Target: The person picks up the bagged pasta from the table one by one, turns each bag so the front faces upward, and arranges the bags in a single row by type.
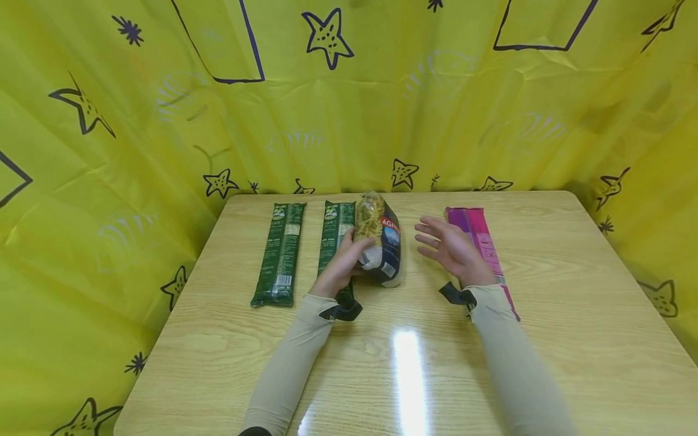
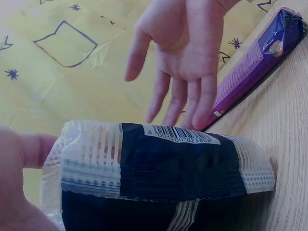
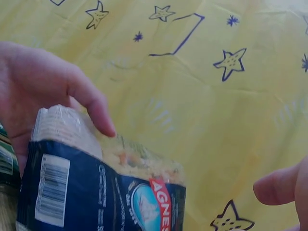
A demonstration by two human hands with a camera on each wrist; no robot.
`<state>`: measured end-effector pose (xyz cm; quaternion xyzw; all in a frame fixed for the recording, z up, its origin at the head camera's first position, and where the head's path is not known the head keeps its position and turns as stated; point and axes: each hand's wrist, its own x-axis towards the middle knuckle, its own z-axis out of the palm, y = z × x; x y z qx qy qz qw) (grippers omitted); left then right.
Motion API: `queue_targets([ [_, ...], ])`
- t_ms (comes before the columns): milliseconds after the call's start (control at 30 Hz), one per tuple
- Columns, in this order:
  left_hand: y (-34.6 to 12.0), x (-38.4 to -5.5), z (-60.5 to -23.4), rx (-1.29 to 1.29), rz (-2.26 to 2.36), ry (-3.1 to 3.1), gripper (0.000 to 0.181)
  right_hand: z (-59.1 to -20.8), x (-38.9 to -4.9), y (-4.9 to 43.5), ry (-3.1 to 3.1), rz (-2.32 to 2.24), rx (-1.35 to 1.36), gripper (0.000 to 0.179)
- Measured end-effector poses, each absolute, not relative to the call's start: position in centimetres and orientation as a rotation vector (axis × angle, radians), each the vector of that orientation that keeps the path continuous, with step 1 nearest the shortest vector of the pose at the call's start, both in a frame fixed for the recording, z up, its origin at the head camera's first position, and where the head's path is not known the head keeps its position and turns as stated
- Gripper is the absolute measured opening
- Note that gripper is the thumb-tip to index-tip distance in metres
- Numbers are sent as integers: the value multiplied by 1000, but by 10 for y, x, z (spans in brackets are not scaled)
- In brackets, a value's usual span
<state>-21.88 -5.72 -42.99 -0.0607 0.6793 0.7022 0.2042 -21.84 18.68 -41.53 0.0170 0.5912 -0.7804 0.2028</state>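
1. Pasta bag [image 1: 388,247], right at the centre of the head view, and it has all the attention! Its dark side and red brand band face right, the yellow pasta showing along its upper left.

2. Left hand [image 1: 345,260] on it: thumb over the near end, the bag gripped between thumb and fingers. Is the bag lifted or resting on the desk [image 1: 572,290]? From these angles, I cannot tell.

3. Right hand [image 1: 452,248], right of centre, holds nothing: fingers extended, palm turned towards the bag, a clear gap between. The two hands are apart, and only one of them is at work on the bag.

4. Around them, the slim packs. One green pack [image 1: 280,254] lies flat at centre left; a second green pack [image 1: 332,233] lies just beside the bag, partly covered by the left hand and wrist. Over at centre right, a pink-and-purple pack [image 1: 480,230] slants down behind the right forearm.

5. So how far along? Midway, I'd judge: three slim packs lie flat and spaced out, none of them gripped, while the bag is in hand and not yet let go. Releasing it looks like the part left; whether more remains, these views don't settle.
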Motion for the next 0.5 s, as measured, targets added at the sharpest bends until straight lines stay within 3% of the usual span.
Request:
queue_targets([
  [500,-59,-219,-432,-168,1977,1880,88,-439,-225,181,1452,-2169,146,64],
])
